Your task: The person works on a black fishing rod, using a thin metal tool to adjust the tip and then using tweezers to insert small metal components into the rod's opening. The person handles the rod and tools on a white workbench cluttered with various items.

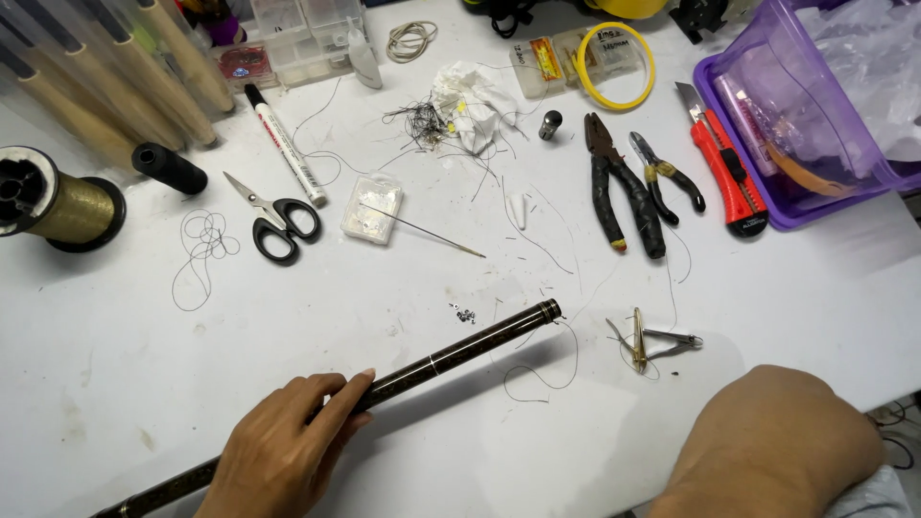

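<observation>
Pretty much just a white worktable (115, 384) filling the whole view, a bit scuffed and stained in spots. Light's bright and even, soft shadows only. No walls, floor or windows visible.

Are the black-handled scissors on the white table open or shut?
Shut. The black-handled scissors lie flat on the white table, their metal blades together in one point and the two handle loops side by side.

I see black-handled scissors (276, 221) and a white marker (286, 144) at upper left, beside a spool of gold thread (59, 203). At upper right lie black pliers (619, 187), a red utility knife (727, 163) and a purple plastic bin (758, 192).
</observation>
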